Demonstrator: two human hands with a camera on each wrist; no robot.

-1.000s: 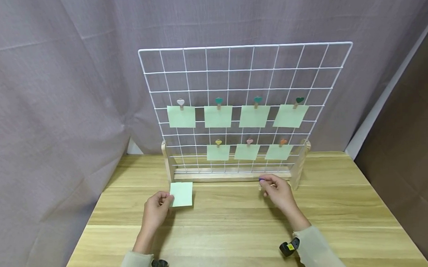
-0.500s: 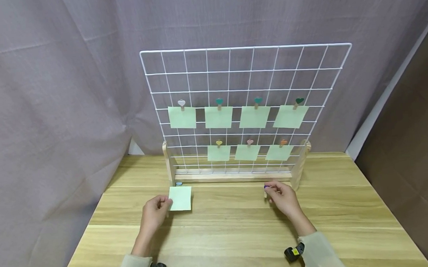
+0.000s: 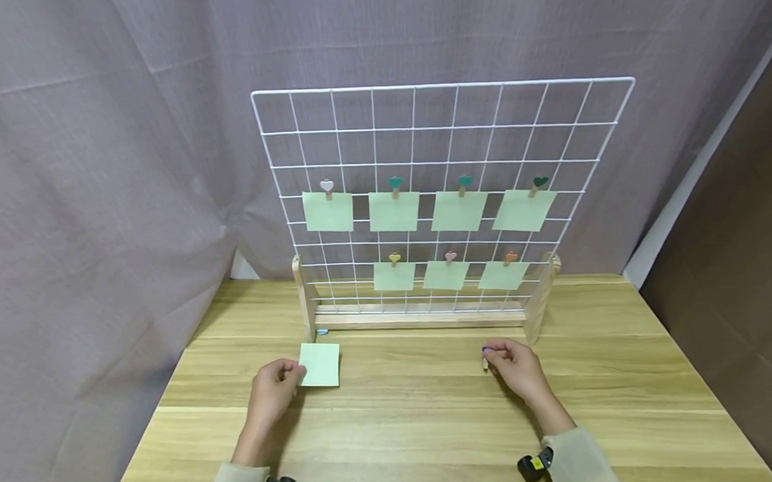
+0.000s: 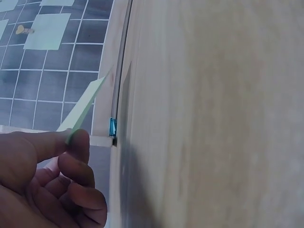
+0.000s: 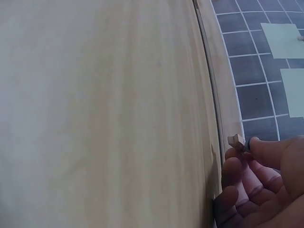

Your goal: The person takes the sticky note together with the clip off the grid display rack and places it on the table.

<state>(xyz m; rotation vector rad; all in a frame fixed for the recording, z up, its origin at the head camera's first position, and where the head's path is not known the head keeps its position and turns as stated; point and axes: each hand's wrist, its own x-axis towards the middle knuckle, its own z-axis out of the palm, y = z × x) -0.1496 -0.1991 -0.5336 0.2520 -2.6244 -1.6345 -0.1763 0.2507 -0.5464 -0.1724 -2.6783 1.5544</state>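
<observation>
My left hand [image 3: 272, 395] pinches a pale green paper note [image 3: 319, 365] by its left edge, above the table in front of the rack's left foot. In the left wrist view the note [image 4: 84, 107] is seen almost edge-on between thumb and finger. On the other side, my right hand [image 3: 521, 370] pinches a small wooden clothespin [image 3: 485, 364] with a purple-blue top. Its wooden end [image 5: 236, 141] sticks out past the fingertips in the right wrist view. Behind both hands stands a white wire grid [image 3: 444, 87], with several green notes [image 3: 394, 212] clipped in two rows.
The grid's wooden base [image 3: 422, 318] rests on the wooden table [image 3: 400, 427]. A small blue thing [image 3: 322, 331] lies by the base's left end. Heart-topped clothespins [image 3: 395, 184] hold the hung notes. A grey curtain [image 3: 131, 173] hangs behind.
Both hands have drawn back toward me and slightly apart, the left with the note, the right with the clothespin. The small blue thing by the base has come into sight.
</observation>
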